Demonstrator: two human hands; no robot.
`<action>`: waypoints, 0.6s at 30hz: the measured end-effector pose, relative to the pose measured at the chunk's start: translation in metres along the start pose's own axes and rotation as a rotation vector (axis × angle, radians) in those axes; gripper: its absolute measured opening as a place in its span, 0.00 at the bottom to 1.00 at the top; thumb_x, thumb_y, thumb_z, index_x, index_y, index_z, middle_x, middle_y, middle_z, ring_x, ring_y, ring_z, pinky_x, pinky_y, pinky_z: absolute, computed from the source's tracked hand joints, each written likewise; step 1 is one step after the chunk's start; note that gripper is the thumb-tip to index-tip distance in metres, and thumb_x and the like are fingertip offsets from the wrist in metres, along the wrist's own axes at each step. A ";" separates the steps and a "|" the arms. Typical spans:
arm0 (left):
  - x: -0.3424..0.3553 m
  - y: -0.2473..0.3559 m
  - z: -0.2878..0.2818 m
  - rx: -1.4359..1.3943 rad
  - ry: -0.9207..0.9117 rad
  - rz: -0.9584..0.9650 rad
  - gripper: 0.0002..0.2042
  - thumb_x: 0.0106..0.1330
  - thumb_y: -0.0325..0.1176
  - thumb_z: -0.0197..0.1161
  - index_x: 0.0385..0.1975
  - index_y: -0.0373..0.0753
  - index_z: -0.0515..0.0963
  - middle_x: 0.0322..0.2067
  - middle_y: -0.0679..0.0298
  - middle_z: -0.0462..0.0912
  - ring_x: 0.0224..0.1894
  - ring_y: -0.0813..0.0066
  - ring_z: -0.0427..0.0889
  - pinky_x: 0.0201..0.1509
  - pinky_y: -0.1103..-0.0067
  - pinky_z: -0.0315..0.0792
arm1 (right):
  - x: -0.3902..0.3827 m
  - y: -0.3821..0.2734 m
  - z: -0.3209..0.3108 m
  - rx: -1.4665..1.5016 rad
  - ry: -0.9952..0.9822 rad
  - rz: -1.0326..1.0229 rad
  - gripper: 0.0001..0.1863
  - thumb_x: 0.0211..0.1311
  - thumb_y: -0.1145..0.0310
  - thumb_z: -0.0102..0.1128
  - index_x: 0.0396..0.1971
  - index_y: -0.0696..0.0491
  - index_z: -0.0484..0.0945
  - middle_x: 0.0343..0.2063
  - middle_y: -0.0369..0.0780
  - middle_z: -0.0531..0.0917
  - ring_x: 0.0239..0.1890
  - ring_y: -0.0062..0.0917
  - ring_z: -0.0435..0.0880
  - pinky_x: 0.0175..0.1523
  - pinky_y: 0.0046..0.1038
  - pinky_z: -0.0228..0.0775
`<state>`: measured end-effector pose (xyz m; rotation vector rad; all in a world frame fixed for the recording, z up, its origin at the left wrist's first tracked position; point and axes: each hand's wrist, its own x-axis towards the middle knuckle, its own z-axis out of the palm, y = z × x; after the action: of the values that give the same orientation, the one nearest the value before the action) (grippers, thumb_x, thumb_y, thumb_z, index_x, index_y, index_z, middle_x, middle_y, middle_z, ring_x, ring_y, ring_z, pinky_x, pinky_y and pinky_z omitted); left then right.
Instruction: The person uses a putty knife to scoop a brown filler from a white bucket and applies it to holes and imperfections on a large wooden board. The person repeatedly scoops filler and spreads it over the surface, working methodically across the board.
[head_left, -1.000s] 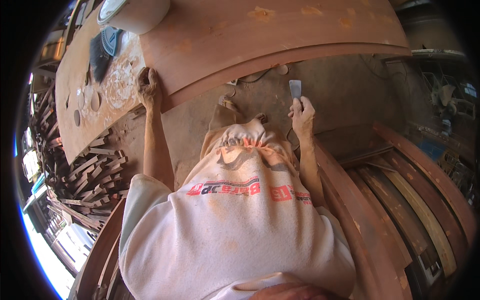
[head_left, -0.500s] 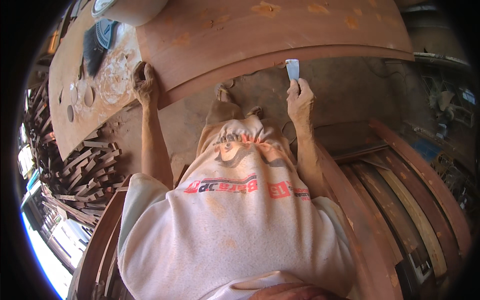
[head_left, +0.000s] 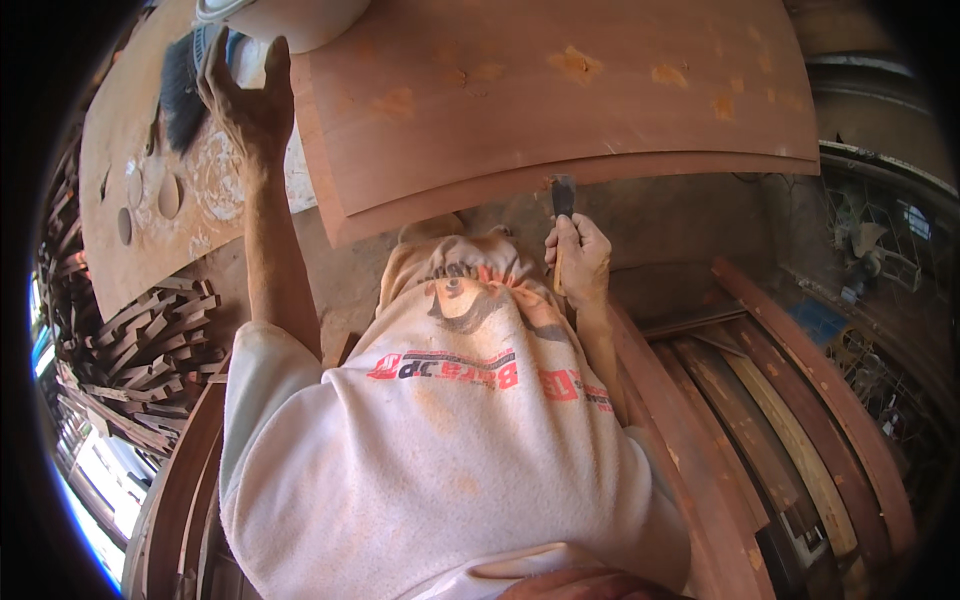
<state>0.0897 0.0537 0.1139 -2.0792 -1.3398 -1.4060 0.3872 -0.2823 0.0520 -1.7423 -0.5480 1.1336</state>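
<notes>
Nearest of all, a worker's pale, dust-marked shirt fills the foreground, with long reddish boards lying to the right and a heap of dark wooden offcuts to the left, beyond the left arm. Just past the shirt, the right hand, fingers together, is clamped on a flat scraper, its forearm beside the body, the blade pointing away at the near edge of a reddish-brown panel; whether it touches that edge cannot be told. Several orange patches already mark the panel's surface, with plain stretches between them, so the work appears partly done; how much is left is unclear, as the panel runs out of frame. Farther out, the left hand reaches forward, empty, thumb and fingers spread wide apart, above a pale, smeared counter. Thin discs and a dark-bristled brush lie on that counter, and a white bucket stands beyond, near the raised fingers.
</notes>
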 end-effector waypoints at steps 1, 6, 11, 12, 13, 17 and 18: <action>0.018 0.003 0.007 0.029 0.017 0.051 0.29 0.64 0.42 0.78 0.61 0.36 0.77 0.60 0.50 0.79 0.61 0.54 0.81 0.63 0.64 0.77 | 0.000 -0.007 0.003 0.062 0.002 0.019 0.16 0.80 0.65 0.55 0.29 0.56 0.76 0.21 0.32 0.79 0.21 0.12 0.78 0.26 0.19 0.68; 0.072 -0.011 0.028 0.027 -0.025 0.148 0.24 0.61 0.33 0.79 0.57 0.39 0.80 0.63 0.53 0.78 0.66 0.57 0.75 0.67 0.63 0.74 | 0.010 -0.041 0.003 -0.026 0.070 -0.013 0.16 0.80 0.64 0.55 0.29 0.56 0.76 0.21 0.33 0.79 0.21 0.13 0.78 0.26 0.20 0.68; 0.071 -0.012 0.034 -0.306 -0.088 -0.086 0.19 0.57 0.27 0.80 0.48 0.37 0.81 0.52 0.56 0.85 0.56 0.62 0.83 0.56 0.70 0.78 | 0.016 -0.041 -0.006 -0.163 0.153 0.004 0.15 0.79 0.64 0.56 0.32 0.58 0.78 0.21 0.33 0.79 0.21 0.13 0.78 0.26 0.20 0.69; 0.069 -0.008 0.032 -0.353 -0.099 -0.148 0.19 0.58 0.26 0.80 0.47 0.37 0.81 0.52 0.56 0.85 0.55 0.63 0.83 0.55 0.71 0.78 | 0.014 -0.041 -0.007 -0.200 0.164 0.013 0.14 0.79 0.64 0.57 0.34 0.59 0.78 0.21 0.33 0.79 0.21 0.13 0.78 0.26 0.20 0.69; 0.066 -0.005 0.033 -0.398 -0.111 -0.212 0.18 0.58 0.26 0.80 0.46 0.37 0.80 0.52 0.56 0.85 0.54 0.64 0.83 0.54 0.72 0.78 | 0.011 -0.041 -0.008 -0.238 0.173 0.023 0.14 0.79 0.64 0.58 0.35 0.59 0.79 0.21 0.34 0.79 0.21 0.13 0.78 0.26 0.20 0.69; 0.065 -0.016 0.038 -0.363 -0.056 -0.075 0.16 0.59 0.24 0.78 0.43 0.36 0.79 0.53 0.55 0.85 0.52 0.65 0.84 0.53 0.72 0.78 | -0.006 -0.031 -0.015 -0.358 0.093 0.076 0.13 0.77 0.64 0.60 0.39 0.60 0.80 0.22 0.34 0.80 0.21 0.14 0.79 0.27 0.20 0.70; 0.065 -0.017 0.039 -0.343 -0.051 -0.064 0.16 0.59 0.24 0.78 0.44 0.36 0.79 0.53 0.55 0.85 0.52 0.65 0.84 0.53 0.72 0.78 | -0.006 -0.027 -0.016 -0.330 0.084 0.096 0.13 0.77 0.64 0.60 0.39 0.61 0.80 0.22 0.34 0.80 0.21 0.14 0.79 0.27 0.21 0.70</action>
<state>0.1036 0.1228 0.1461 -2.3151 -1.2661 -1.7247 0.4013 -0.2820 0.0808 -2.1093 -0.6326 1.0745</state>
